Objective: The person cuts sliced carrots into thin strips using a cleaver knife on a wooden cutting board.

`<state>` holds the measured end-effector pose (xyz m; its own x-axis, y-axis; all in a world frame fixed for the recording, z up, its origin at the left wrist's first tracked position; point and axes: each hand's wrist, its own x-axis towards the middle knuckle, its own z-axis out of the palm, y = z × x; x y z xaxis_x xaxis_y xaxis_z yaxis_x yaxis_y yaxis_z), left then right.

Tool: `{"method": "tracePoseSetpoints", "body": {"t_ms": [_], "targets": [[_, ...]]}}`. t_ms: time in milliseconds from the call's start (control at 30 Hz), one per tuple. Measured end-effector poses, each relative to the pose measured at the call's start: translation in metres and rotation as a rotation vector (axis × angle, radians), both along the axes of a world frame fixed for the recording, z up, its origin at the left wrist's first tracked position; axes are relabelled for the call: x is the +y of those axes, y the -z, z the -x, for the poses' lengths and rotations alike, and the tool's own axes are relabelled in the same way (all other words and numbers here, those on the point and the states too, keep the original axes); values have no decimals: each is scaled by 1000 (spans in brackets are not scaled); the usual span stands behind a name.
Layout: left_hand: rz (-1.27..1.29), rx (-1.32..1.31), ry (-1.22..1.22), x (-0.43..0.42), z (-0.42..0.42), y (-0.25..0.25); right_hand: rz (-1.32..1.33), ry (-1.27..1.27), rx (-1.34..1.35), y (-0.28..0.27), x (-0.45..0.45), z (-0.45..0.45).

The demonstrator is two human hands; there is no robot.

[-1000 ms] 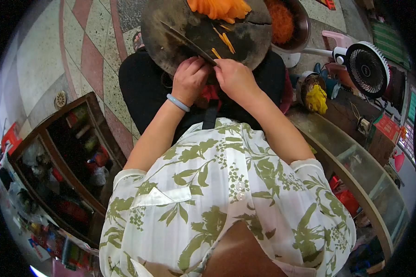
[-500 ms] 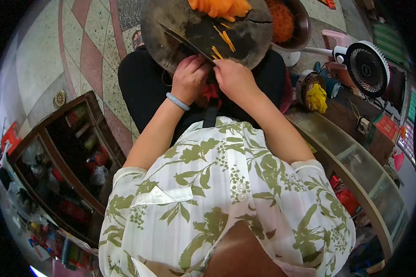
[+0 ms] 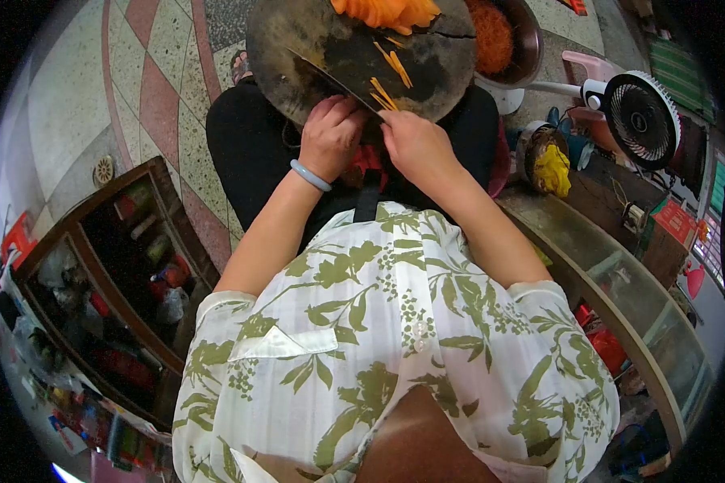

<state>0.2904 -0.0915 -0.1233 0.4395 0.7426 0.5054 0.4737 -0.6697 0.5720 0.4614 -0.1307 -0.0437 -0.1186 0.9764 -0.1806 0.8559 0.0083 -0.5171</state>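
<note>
Head view, and here we are over a round board (image 3: 437, 76) at the person's knees, dark in the middle, with a crack running in from its far right rim. The right hand (image 3: 419, 146) has the knife (image 3: 338, 82): fingers closed around the handle end at the near edge of the board, no gap showing. The blade is seen nearly edge-on, a thin dark line slanting away to the far left across the wood. Over to the left hand (image 3: 332, 129), just beside the blade at the near left rim, pale bangle (image 3: 310, 175) on the wrist. Its fingers are curled and bunched together; whether they pinch anything, I cannot tell, as the tips are hidden. Now the orange pieces! Thin strips (image 3: 393, 64) lie in 2 small groups right of the blade, the nearer group close to the right hand. At the far edge sits a fanned pile of slices (image 3: 391, 12), partly cut off by the frame. Past the board's right rim, a bowl (image 3: 529, 55) holds a heap of orange shreds (image 3: 489, 39). Farther right, the white fan (image 3: 640, 119) and a yellow cloth (image 3: 551, 171).
</note>
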Motion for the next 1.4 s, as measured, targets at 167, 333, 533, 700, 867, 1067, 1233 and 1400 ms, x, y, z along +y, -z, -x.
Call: {"method": "tracePoseSetpoints", "body": {"t_ms": [167, 333, 533, 700, 867, 1067, 1233, 1400], "targets": [[-18, 18, -10, 0, -1, -7, -84, 9, 44, 13, 20, 5], [-11, 12, -7, -2, 2, -5, 6, 8, 15, -4, 6, -4], [-26, 18, -2, 1, 1, -4, 40, 13, 14, -4, -2, -3], [-3, 7, 18, -1, 1, -4, 0, -6, 36, 9, 18, 4], [-37, 38, 2, -2, 3, -6, 5, 5, 29, 1, 17, -5], [-40, 31, -6, -3, 3, -6, 38, 7, 47, -5, -3, -6], [-33, 24, 11, -2, 5, -6, 54, 5, 21, -3, 2, 2], [-27, 59, 6, -2, 4, -9, -123, -9, 51, 18, 19, 2]]}}
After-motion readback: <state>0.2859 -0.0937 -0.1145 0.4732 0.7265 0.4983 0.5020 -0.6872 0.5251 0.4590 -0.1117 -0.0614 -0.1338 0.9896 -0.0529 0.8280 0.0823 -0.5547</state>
